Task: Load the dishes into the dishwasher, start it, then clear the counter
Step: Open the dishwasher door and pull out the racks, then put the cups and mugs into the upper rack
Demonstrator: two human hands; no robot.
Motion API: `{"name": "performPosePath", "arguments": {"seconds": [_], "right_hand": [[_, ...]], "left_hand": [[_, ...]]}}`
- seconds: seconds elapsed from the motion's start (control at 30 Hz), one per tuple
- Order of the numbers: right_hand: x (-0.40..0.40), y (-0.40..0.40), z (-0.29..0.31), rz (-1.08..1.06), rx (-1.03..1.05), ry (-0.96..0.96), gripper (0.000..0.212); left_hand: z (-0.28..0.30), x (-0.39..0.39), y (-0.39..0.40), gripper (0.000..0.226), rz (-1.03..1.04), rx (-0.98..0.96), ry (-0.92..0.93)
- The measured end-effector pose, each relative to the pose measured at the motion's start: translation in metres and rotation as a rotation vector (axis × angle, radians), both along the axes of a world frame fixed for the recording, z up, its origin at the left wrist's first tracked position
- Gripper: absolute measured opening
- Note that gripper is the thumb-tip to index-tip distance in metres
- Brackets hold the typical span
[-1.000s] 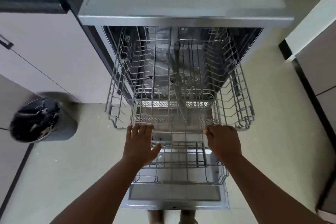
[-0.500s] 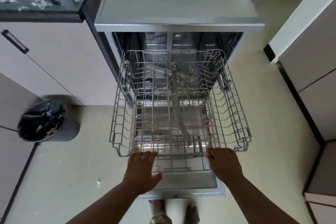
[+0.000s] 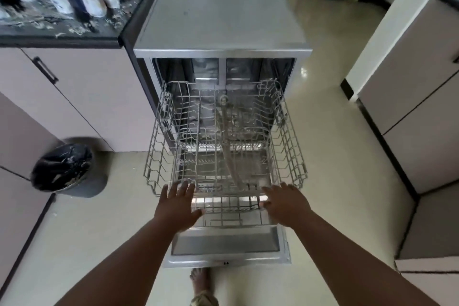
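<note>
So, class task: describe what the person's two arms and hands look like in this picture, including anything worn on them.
Both forearms are bare from the bottom edge of the picture to the wrists, with no sleeve in view. The left hand and right hand carry no glove, and no ring, watch or bracelet is visible. The picture is slightly blurred, so very small details such as nails cannot be judged.

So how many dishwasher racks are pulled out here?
2: the upper rack, pulled out over the open door with both hands at its front edge, and the lower rack beneath it, partly hidden.
</note>
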State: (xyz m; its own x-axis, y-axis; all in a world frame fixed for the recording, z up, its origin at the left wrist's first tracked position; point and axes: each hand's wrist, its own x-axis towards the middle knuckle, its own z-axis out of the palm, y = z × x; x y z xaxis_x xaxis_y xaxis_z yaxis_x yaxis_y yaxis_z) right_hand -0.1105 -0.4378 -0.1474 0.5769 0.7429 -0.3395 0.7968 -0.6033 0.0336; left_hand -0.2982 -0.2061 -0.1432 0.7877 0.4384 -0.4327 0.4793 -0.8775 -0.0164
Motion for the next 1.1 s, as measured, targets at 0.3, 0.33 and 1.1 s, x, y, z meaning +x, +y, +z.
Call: {"name": "performPosePath", "arguments": {"seconds": [0.3, 0.33, 1.1], "right_hand": [[-0.039, 0.037, 0.081, -0.053, 0.129, 0.036, 0.079], [-0.046, 0.045, 0.089, -0.037, 0.139, 0.029, 0.08], [-0.258, 0.352, 0.218, 0.027, 0.342, -0.041, 0.086]], "left_hand": [[0.109, -0.033, 0.014, 0.085, 0.017, 0.126, -0.143], [0.119, -0.039, 0.019, 0.085, 0.031, 0.142, -0.156], [0.247, -0.226, 0.28, 0.088, 0.152, 0.23, -0.366]]}}
